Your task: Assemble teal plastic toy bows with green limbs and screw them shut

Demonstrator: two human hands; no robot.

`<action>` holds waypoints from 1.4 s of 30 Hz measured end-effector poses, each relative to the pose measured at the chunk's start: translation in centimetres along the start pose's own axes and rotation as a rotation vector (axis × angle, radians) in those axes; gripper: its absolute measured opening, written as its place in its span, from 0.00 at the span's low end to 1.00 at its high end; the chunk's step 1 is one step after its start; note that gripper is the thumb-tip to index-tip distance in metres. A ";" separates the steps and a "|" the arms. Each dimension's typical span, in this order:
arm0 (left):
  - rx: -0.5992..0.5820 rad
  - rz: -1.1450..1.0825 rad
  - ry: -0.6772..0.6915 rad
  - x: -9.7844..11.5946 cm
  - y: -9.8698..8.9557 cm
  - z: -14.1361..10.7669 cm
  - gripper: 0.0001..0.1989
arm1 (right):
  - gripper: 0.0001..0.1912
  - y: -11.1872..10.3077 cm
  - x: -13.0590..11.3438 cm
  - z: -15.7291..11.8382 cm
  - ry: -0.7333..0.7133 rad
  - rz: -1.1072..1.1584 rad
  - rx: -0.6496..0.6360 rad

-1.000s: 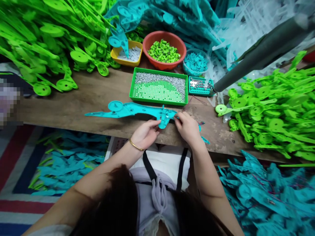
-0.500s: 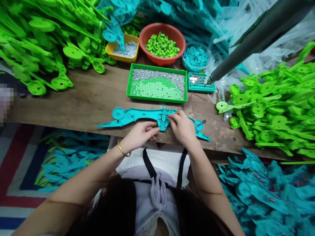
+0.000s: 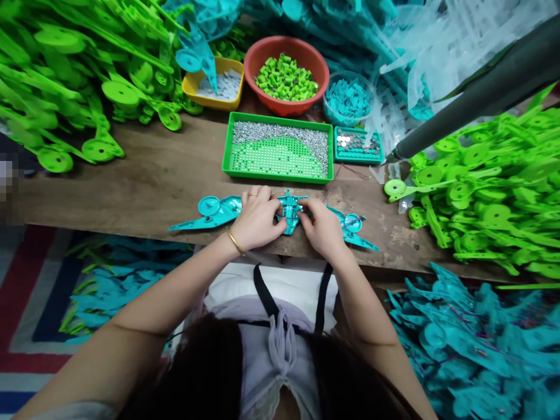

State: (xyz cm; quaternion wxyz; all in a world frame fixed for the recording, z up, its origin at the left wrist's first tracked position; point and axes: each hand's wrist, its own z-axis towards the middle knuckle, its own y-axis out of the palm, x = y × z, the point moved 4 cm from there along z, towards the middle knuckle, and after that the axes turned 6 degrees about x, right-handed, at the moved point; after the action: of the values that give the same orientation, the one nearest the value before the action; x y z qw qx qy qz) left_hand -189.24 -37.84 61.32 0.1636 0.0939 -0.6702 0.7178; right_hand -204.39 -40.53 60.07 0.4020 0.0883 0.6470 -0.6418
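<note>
A long turquoise plastic wing-shaped part [image 3: 289,211] lies across the wooden bench in front of me, with a round disc near each tip. My left hand [image 3: 259,217], a gold bangle at its wrist, lies over the part just left of its middle, its fingers closed round the edge. My right hand [image 3: 321,224] pinches at the part just right of the middle; whatever tiny thing may be between those fingertips is hidden. Thin dark wires show by the right disc.
Beyond the part stand a green tray [image 3: 227,163] of small screws, a teal tray [image 3: 356,158] of small metal pieces, a red bowl [image 3: 249,61], a yellow tub [image 3: 189,93] and a clear tub [image 3: 329,111]. A dark rod [image 3: 464,96] slants in. Green parts [image 3: 481,186] are heaped on both sides.
My left hand has moved up and onto the turquoise part from its near edge. The right hand stays at about the same spot. The dark rod's tip has shifted right.
</note>
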 end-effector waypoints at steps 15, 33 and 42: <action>-0.083 -0.060 0.081 -0.6 -1.2 0.6 0.09 | 0.12 -0.2 -0.3 0.1 0.012 -0.072 -0.070; -0.036 -0.020 0.207 -2.2 -2.7 1.2 0.11 | 0.08 -0.6 0.3 0.3 0.011 0.063 -0.084; 0.104 -0.142 0.223 -5.9 -1.9 -1.1 0.16 | 0.18 -0.5 -2.0 -0.2 -0.077 -0.351 -0.304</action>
State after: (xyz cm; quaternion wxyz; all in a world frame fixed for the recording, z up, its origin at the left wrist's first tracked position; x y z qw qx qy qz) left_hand -182.96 -37.30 60.94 0.2824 0.0693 -0.6014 0.7441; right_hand -203.50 -39.67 61.72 0.3174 -0.1118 0.7258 -0.5999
